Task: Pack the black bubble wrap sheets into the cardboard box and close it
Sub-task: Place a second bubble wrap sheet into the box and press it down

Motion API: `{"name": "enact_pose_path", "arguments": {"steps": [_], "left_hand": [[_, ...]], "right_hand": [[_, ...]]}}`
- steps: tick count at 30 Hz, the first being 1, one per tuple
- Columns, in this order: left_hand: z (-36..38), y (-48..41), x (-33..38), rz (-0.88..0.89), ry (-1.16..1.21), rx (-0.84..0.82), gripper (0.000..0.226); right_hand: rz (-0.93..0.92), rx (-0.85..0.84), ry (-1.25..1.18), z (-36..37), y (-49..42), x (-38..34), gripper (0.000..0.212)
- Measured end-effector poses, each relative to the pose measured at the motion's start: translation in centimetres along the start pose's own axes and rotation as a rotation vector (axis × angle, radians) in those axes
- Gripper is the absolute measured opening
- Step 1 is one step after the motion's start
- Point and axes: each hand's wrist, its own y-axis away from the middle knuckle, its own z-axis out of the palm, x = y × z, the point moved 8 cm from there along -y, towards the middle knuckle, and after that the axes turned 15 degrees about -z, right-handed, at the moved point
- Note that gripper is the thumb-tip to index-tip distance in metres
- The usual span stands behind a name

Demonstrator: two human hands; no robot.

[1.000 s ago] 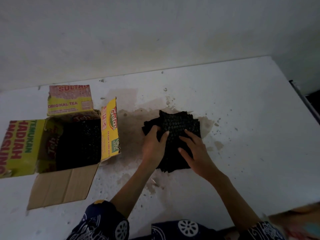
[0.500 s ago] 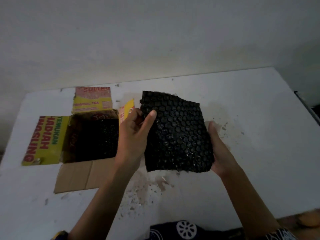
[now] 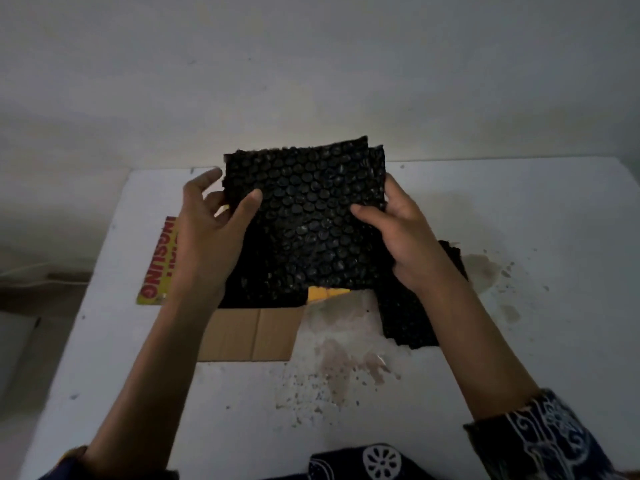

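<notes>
I hold a black bubble wrap sheet [image 3: 308,216] up in the air with both hands, and a second sheet edge peeks out behind its top right corner. My left hand [image 3: 211,233] pinches its left edge and my right hand [image 3: 408,237] grips its right edge. Under the sheet lies the open cardboard box [image 3: 249,334], mostly hidden; its brown near flap and a yellow left flap with red letters [image 3: 156,265] show. A pile of more black bubble wrap sheets [image 3: 408,320] rests on the table, to the right of the box and below my right wrist.
The white table [image 3: 519,341] is stained and flaking around the pile and in front of the box. A grey wall rises behind its far edge. The table's left edge runs close to the box's yellow flap. Dark patterned fabric [image 3: 377,462] shows at the bottom.
The sheet was lifted off the pile and has moved left and up, over the box. The remaining pile shows on the table again. The view has shifted left and closer.
</notes>
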Motion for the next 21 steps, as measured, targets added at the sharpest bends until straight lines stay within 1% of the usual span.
{"name": "enact_pose_path", "arguments": {"steps": [3,5,6,8,10,12,14,16,18,21], "left_hand": [[-1.7,-1.4,-0.8,-0.001,-0.023,-0.059,0.061],[-2.4,-2.5,-1.8,0.039,-0.132,-0.075,0.063],[-2.8,-3.1,-2.6,0.061,-0.212,-0.069,0.060],[-3.2,-4.5,-4.3,0.080,-0.386,-0.064,0.047],[-3.1,-5.4,-5.7,0.087,-0.566,-0.081,0.038],[-2.9,-6.1,-6.9,0.099,-0.705,-0.115,0.041],[-2.7,-6.6,-7.4,0.151,-0.842,-0.141,0.046],[-2.5,-6.9,-7.5,0.195,-0.945,-0.169,0.050],[-2.4,-7.3,-7.9,0.214,-1.011,-0.219,0.053],[-1.8,-7.6,-8.7,0.275,-1.159,-0.297,0.053]], "right_hand": [[-0.004,0.024,0.023,1.7,-1.1,1.2,0.035],[0.047,0.030,0.081,2.4,-1.2,3.1,0.045],[0.083,0.023,0.123,2.7,-1.2,4.1,0.055],[0.124,-0.024,0.263,3.3,-0.9,6.1,0.075],[0.084,-0.094,0.449,4.0,-0.8,7.0,0.082],[-0.018,-0.170,0.671,4.9,-0.8,7.2,0.076],[-0.117,-0.253,0.913,6.0,-0.8,7.4,0.059],[-0.125,-0.323,1.036,6.7,-0.6,8.1,0.045],[-0.095,-0.387,1.103,7.3,-0.5,9.0,0.043],[-0.106,-0.485,1.251,8.0,-0.5,9.4,0.046]]}}
